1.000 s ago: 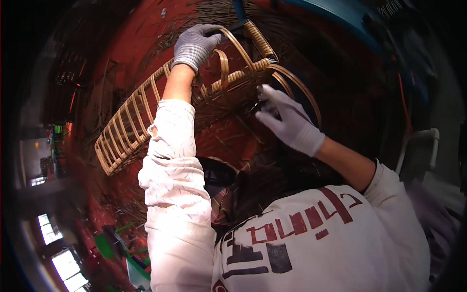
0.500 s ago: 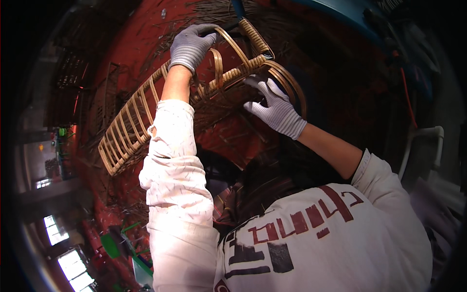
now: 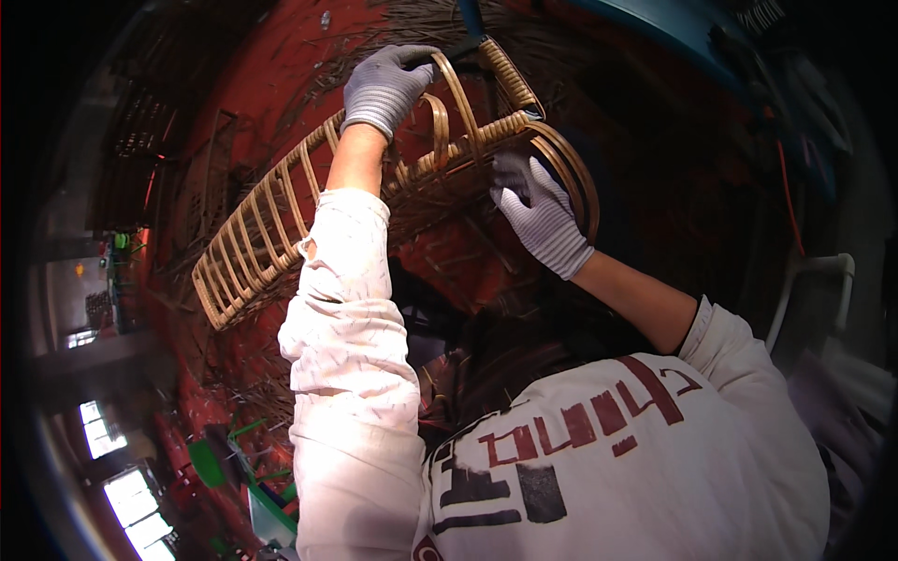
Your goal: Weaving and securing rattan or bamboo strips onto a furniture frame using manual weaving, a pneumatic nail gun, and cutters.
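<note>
A woven rattan frame (image 3: pixel 251 245), like part of a chair, slants across from lower left to upper right, with a ladder-like row of cane slats and cane-wrapped bars. My left hand (image 3: pixel 383 86), in a grey-white striped glove, is closed over its upper rail beside a bent cane loop (image 3: pixel 455 92). My right hand (image 3: pixel 544 213), gloved alike, is just below the wrapped bar (image 3: pixel 510 126), beside the curved cane hoops (image 3: pixel 578 178) at the right end. Its fingers are bent, with a gap between thumb and fingers; the far fingertips are shadowed and blurred. No strand shows in it.
Loose cane strips (image 3: pixel 421 23) litter the red floor (image 3: pixel 253 79) beyond the frame. A blue surface (image 3: pixel 645 28) is at the upper right, and a white tubular frame (image 3: pixel 823 266) stands at the right. Green items (image 3: pixel 208 463) lie at the lower left.
The rattan frame and my left hand have shifted slightly right in the picture. My right hand has also moved a little right and down, and its fingers have drawn in somewhat.
</note>
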`<state>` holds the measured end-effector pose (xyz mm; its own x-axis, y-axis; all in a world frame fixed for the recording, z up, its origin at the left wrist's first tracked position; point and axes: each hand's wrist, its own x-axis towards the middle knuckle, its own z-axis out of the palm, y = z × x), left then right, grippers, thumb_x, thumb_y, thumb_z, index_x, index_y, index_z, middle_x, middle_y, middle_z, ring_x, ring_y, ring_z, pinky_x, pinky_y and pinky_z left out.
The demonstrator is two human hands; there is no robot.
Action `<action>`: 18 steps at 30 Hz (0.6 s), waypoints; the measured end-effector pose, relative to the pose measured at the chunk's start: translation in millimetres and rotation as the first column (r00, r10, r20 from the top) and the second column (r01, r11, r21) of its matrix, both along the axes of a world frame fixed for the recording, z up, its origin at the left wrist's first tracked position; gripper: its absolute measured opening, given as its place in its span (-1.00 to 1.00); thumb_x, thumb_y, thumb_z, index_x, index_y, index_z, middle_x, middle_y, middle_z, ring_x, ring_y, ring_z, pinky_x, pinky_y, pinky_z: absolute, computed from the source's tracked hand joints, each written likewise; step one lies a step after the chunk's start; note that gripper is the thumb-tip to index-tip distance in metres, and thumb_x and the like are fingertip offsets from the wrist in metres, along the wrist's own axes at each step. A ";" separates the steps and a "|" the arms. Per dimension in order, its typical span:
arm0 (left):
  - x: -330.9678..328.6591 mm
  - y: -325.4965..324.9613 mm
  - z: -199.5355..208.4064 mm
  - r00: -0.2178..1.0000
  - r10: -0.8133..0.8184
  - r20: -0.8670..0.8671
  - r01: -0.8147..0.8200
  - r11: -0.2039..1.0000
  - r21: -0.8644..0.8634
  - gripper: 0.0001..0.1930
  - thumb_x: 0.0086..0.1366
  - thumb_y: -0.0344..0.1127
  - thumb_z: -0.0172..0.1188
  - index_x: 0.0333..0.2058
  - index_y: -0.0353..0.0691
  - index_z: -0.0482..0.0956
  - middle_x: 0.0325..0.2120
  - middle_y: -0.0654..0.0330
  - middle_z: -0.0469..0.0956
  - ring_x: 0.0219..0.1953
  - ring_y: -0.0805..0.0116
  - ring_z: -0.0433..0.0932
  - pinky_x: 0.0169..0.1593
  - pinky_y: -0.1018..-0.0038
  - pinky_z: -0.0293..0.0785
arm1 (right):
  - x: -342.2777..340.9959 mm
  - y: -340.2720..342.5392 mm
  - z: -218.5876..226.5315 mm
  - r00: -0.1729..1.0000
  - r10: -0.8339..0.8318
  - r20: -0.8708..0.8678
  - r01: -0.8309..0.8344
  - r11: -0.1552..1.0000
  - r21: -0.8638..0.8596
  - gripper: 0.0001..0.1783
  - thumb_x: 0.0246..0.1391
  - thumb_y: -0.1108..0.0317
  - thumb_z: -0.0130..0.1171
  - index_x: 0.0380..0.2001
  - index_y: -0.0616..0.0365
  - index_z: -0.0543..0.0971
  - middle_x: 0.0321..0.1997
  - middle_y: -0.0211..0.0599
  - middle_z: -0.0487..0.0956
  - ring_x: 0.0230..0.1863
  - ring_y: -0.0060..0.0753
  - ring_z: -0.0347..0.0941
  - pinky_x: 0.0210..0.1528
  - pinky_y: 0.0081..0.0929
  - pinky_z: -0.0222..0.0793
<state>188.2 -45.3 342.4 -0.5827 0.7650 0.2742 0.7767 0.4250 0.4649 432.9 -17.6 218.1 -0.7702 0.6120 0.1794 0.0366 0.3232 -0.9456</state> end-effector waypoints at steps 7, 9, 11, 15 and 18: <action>6.0 1.8 0.9 1.000 0.013 0.018 -0.014 1.000 0.027 -0.70 0.19 -0.04 0.29 -0.09 0.22 0.74 -0.36 0.27 0.72 -0.59 0.39 0.63 -0.35 0.43 0.60 | -8.9 4.3 -28.8 0.992 0.062 0.105 -0.042 0.981 -0.188 -0.44 0.17 0.48 0.25 0.23 0.23 0.37 0.16 -0.10 0.52 0.19 -0.24 0.49 0.19 -0.35 0.47; 4.6 -0.5 1.4 1.000 0.019 0.002 -0.019 1.000 -0.004 -0.70 0.18 0.00 0.28 -0.09 0.27 0.74 -0.27 0.26 0.72 -0.40 0.32 0.70 -0.19 0.38 0.62 | -13.5 4.7 -34.8 0.990 0.127 0.069 -0.122 0.990 -0.069 -0.43 0.13 0.46 0.27 0.22 0.24 0.41 0.11 -0.06 0.57 0.15 -0.15 0.52 0.24 -0.32 0.45; 4.1 -2.3 1.3 0.999 0.028 -0.016 -0.029 0.999 -0.018 -0.69 0.19 -0.06 0.29 -0.07 0.20 0.73 -0.21 0.26 0.72 -0.29 0.33 0.70 -0.11 0.42 0.59 | -13.7 4.7 -41.8 0.989 0.144 0.024 -0.140 0.980 -0.142 -0.43 0.14 0.46 0.27 0.22 0.24 0.40 0.12 -0.05 0.57 0.17 -0.15 0.52 0.24 -0.31 0.44; 1.5 -1.2 -0.1 0.997 0.029 -0.066 -0.030 0.999 -0.018 -0.68 0.21 -0.11 0.30 -0.06 0.09 0.73 -0.18 0.25 0.72 -0.20 0.37 0.69 -0.05 0.46 0.56 | -16.7 9.2 -64.2 0.989 0.124 0.085 -0.101 0.966 -0.237 -0.39 0.13 0.46 0.27 0.26 0.21 0.38 0.20 -0.04 0.53 0.24 -0.12 0.47 0.28 -0.32 0.41; 2.4 -1.1 -1.3 0.996 0.043 -0.082 -0.045 0.999 -0.022 -0.69 0.22 -0.10 0.32 -0.06 0.08 0.73 -0.20 0.24 0.73 -0.21 0.38 0.69 -0.05 0.47 0.55 | -28.6 10.4 -81.0 0.983 0.125 0.133 -0.107 0.985 -0.135 -0.36 0.12 0.42 0.28 0.28 0.17 0.37 0.25 -0.02 0.49 0.27 -0.06 0.44 0.29 -0.32 0.38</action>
<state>190.6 -46.4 341.1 -0.5922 0.7461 0.3042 0.7919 0.4693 0.3906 404.4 -7.3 137.2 -0.8493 0.5278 -0.0088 0.1410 0.2108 -0.9673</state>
